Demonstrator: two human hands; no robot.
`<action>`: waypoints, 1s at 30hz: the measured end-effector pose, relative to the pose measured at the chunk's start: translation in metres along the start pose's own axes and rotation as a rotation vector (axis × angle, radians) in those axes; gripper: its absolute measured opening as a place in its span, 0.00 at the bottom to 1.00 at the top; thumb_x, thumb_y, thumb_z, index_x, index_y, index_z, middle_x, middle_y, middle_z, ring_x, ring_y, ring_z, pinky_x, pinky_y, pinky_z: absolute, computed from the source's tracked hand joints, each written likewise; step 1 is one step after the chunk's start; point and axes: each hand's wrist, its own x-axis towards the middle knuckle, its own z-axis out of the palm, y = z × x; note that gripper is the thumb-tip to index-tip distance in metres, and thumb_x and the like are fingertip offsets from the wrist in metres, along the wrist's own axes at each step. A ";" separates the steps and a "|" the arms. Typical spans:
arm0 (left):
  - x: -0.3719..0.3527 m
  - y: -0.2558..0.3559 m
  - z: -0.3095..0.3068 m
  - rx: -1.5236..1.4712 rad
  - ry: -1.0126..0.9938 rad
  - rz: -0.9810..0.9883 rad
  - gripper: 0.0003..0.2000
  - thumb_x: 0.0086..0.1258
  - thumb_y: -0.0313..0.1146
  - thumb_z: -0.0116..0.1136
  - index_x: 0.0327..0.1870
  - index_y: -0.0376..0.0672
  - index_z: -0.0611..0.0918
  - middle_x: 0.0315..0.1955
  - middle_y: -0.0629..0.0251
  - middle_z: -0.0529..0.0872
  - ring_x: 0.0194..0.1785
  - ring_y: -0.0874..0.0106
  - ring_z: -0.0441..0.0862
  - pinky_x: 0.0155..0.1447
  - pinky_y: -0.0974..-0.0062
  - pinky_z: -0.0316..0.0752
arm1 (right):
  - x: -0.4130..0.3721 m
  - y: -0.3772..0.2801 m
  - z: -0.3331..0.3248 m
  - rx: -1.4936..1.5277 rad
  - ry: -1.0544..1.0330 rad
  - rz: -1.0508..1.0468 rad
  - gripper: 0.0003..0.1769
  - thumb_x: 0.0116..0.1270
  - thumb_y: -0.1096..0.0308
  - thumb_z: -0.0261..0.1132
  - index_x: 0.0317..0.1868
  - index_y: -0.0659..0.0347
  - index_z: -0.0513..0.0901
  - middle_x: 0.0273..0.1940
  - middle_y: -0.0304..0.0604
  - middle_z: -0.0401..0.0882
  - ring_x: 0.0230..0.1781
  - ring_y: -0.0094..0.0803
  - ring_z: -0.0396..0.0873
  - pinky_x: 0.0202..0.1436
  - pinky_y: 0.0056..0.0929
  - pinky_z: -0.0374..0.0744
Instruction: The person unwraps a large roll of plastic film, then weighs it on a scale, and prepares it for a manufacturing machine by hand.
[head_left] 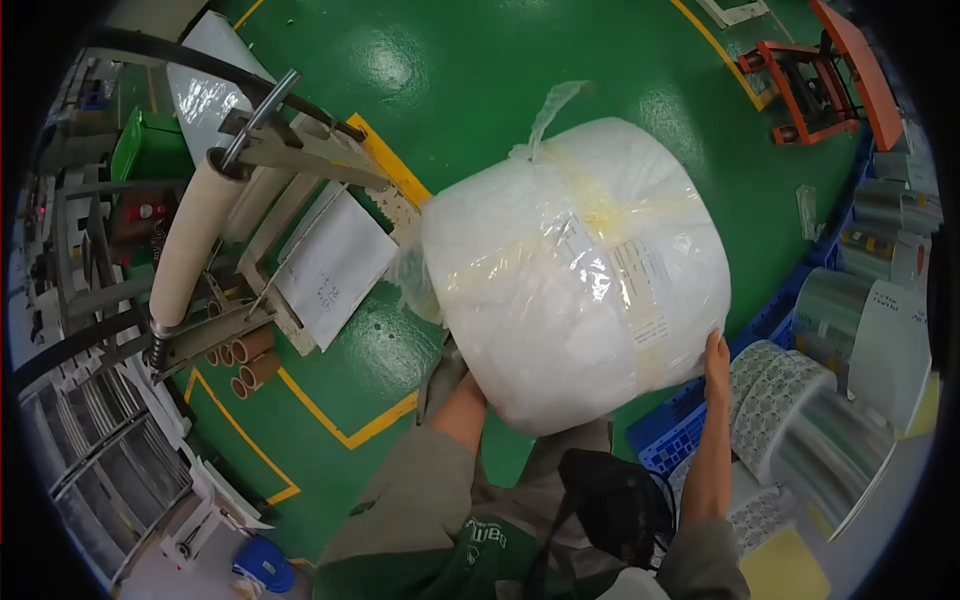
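Observation:
A big white roll (570,330) wrapped in clear plastic, with yellowish tape across it and paper labels under the film, is held up in front of my body. My right hand (716,362) presses against its lower right edge, fingers partly out of sight around the side. On the other side my left forearm (462,412) reaches under the roll. The left hand itself is hidden beneath it. A loose twist of plastic film (552,112) sticks up from the top.
At left stands a machine frame with a cardboard-coloured roller (192,245) and a handwritten white sheet (335,265). Cardboard tubes (252,347) lie below it. Blue pallets (668,425) with wrapped rolls (835,440) line the right. An orange cart (870,75) stands at the far right.

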 end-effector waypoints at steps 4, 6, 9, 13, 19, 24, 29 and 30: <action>-0.034 -0.010 -0.055 -0.028 -0.008 0.027 0.30 0.65 0.55 0.36 0.59 0.41 0.67 0.54 0.59 0.73 0.55 0.63 0.71 0.58 0.66 0.66 | -0.045 0.036 0.010 -0.046 -0.067 0.016 0.32 0.67 0.48 0.48 0.59 0.67 0.66 0.57 0.50 0.68 0.57 0.37 0.66 0.60 0.31 0.61; -0.042 -0.014 -0.068 -0.040 -0.025 0.059 0.30 0.65 0.55 0.36 0.59 0.41 0.67 0.54 0.59 0.73 0.55 0.63 0.71 0.58 0.66 0.66 | -0.044 0.062 0.013 -0.085 -0.083 -0.018 0.34 0.67 0.45 0.46 0.59 0.68 0.65 0.57 0.48 0.68 0.58 0.36 0.64 0.62 0.31 0.59; -0.063 -0.029 -0.097 -0.049 0.001 0.079 0.30 0.65 0.55 0.36 0.59 0.41 0.67 0.54 0.59 0.73 0.55 0.63 0.71 0.58 0.66 0.66 | -0.062 0.097 0.018 -0.056 -0.121 -0.061 0.27 0.67 0.52 0.50 0.53 0.70 0.71 0.48 0.48 0.74 0.47 0.35 0.72 0.51 0.29 0.68; -0.085 -0.043 -0.133 -0.079 -0.005 0.048 0.30 0.65 0.56 0.36 0.59 0.41 0.67 0.54 0.60 0.73 0.55 0.63 0.71 0.58 0.66 0.66 | -0.092 0.089 0.020 -0.069 -0.044 -0.163 0.29 0.65 0.49 0.52 0.50 0.70 0.72 0.45 0.47 0.75 0.43 0.31 0.73 0.47 0.28 0.69; -0.123 -0.030 -0.192 -0.114 0.000 0.022 0.30 0.65 0.56 0.37 0.59 0.42 0.67 0.54 0.60 0.73 0.55 0.63 0.71 0.58 0.66 0.66 | -0.161 0.072 0.065 -0.136 -0.057 -0.081 0.31 0.66 0.48 0.50 0.54 0.69 0.71 0.49 0.47 0.74 0.48 0.31 0.71 0.52 0.26 0.66; -0.139 -0.007 -0.217 -0.161 -0.018 0.044 0.29 0.65 0.56 0.37 0.59 0.42 0.67 0.54 0.60 0.73 0.55 0.64 0.71 0.58 0.65 0.66 | -0.187 0.042 0.106 -0.166 -0.063 -0.118 0.30 0.64 0.48 0.53 0.51 0.71 0.72 0.47 0.48 0.75 0.46 0.31 0.71 0.51 0.27 0.66; -0.161 0.021 -0.221 -0.203 -0.044 0.123 0.29 0.65 0.56 0.37 0.59 0.42 0.67 0.54 0.61 0.73 0.55 0.64 0.70 0.59 0.65 0.66 | -0.187 -0.008 0.145 -0.256 -0.026 -0.211 0.32 0.63 0.47 0.54 0.50 0.73 0.72 0.49 0.55 0.74 0.49 0.40 0.72 0.53 0.31 0.67; -0.168 0.025 -0.219 -0.207 -0.050 0.142 0.29 0.65 0.56 0.37 0.59 0.43 0.67 0.54 0.61 0.73 0.55 0.64 0.70 0.59 0.65 0.66 | -0.183 -0.013 0.150 -0.251 -0.039 -0.230 0.33 0.63 0.47 0.54 0.51 0.73 0.72 0.50 0.56 0.73 0.51 0.42 0.71 0.54 0.32 0.66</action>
